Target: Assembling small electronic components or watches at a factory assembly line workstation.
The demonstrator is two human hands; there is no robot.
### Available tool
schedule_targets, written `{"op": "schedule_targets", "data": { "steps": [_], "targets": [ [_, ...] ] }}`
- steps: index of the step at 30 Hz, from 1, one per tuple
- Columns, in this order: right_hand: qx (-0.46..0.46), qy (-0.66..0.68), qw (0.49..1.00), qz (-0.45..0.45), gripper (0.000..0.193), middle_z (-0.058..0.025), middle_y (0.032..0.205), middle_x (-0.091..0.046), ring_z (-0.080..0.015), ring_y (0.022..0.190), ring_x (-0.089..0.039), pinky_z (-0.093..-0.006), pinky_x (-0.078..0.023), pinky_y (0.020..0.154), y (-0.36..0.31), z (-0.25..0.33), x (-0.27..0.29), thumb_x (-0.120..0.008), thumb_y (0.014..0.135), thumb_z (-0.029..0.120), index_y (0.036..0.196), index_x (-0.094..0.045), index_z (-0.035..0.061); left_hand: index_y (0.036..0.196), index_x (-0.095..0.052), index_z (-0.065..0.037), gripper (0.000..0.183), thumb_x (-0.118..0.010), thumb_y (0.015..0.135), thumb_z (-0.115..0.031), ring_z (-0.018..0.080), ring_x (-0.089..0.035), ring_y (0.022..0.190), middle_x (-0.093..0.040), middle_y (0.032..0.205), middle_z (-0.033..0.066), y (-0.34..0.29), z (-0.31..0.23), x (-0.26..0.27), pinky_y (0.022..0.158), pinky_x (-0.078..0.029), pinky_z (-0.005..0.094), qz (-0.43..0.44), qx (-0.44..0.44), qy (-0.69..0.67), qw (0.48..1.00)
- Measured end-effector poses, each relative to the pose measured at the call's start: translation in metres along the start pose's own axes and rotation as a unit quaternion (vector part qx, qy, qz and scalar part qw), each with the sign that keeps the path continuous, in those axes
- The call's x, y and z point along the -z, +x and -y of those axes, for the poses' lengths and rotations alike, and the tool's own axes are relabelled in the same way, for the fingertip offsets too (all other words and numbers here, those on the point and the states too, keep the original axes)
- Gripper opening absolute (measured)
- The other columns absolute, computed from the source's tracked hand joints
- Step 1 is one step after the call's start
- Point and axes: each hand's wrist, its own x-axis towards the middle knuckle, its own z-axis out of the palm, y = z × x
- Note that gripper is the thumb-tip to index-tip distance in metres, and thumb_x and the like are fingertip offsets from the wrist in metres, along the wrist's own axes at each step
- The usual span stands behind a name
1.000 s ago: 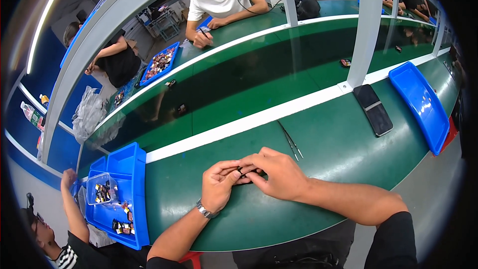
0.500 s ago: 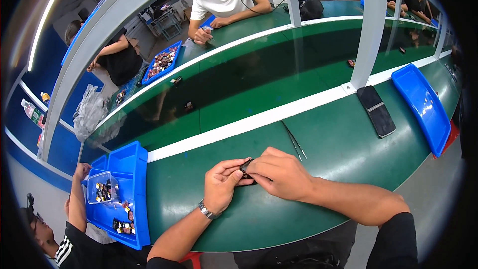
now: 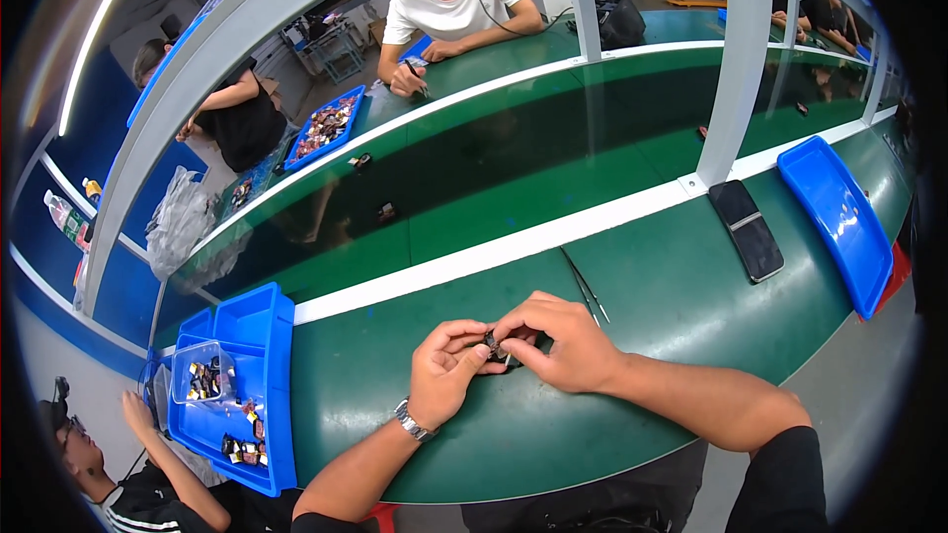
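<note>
Between the fingers of my left hand [image 3: 442, 371] is a small black part [image 3: 491, 341] with a lighter patch, its kind too small to make out. Its wrist wears a metal watch [image 3: 412, 420]. My right hand [image 3: 565, 341] meets it from the right, thumb and forefinger closed at the part; a thin pale sliver shows beneath the fingertips. Both hands hover just over the green worktop [image 3: 612, 424]. Just beyond my right hand lie dark tweezers [image 3: 587, 286], untouched.
A blue tray [image 3: 279, 385] at left carries a clear box [image 3: 202, 372] and loose small parts. Right of me lie a dark phone [image 3: 747, 232] and another blue tray [image 3: 837, 222]. Behind a white rail, a green belt [image 3: 464, 207] bears scattered parts. Co-workers sit left and across.
My right hand's fingers have lifted and spread slightly, showing more of the part. Parts on the belt have shifted a little right. The left co-worker's hand has left the blue tray's edge.
</note>
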Motion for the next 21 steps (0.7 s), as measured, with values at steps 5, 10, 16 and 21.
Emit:
{"op": "schedule_targets", "data": {
  "steps": [5,10,16,21],
  "targets": [
    [-0.02,0.014,1.0,0.017,0.016,-0.0089,0.091,-0.068,-0.0181,0.078,-0.064,-0.0293,-0.054,0.068,0.006,0.002,-0.01,-0.071,0.084,0.001,0.1,-0.068,0.0031,0.117,-0.055,0.004,0.019,-0.056,0.098,0.0,0.0248,-0.065,0.109,-0.061,0.127,0.0203,0.0,0.011,0.013,0.086,-0.062,0.0371,0.009,-0.029,-0.007,1.0],
    [-0.055,0.016,0.998,0.01,0.013,-0.0095,0.089,-0.067,-0.0155,0.078,-0.068,-0.027,-0.056,0.071,-0.001,-0.006,-0.013,-0.071,0.084,-0.001,0.096,-0.067,0.0015,0.109,-0.061,0.003,0.013,-0.059,0.097,-0.003,0.0181,-0.069,0.097,-0.065,0.124,0.0179,0.003,0.001,0.003,0.082,-0.061,0.0302,0.007,-0.028,0.087,0.996],
    [-0.116,0.063,0.991,0.025,0.012,-0.0087,0.092,-0.068,-0.0138,0.081,-0.067,-0.0269,-0.056,0.075,-0.005,-0.013,-0.015,-0.067,0.085,-0.005,0.096,-0.064,-0.0018,0.095,-0.069,-0.001,0.01,-0.065,0.091,-0.01,0.0209,-0.071,0.09,-0.067,0.124,0.0188,0.006,-0.002,0.008,0.077,-0.057,0.0323,-0.016,-0.119,0.236,0.964],
    [-0.145,0.133,0.98,0.023,0.012,-0.0079,0.093,-0.066,-0.0139,0.084,-0.066,-0.0274,-0.057,0.077,-0.004,-0.013,-0.017,-0.066,0.087,-0.006,0.098,-0.061,-0.0035,0.09,-0.068,0.0,0.01,-0.062,0.089,-0.007,0.0341,-0.069,0.091,-0.07,0.109,0.018,0.003,0.0,0.009,0.079,-0.055,0.0399,-0.008,-0.195,0.323,0.926]
  ]
}}
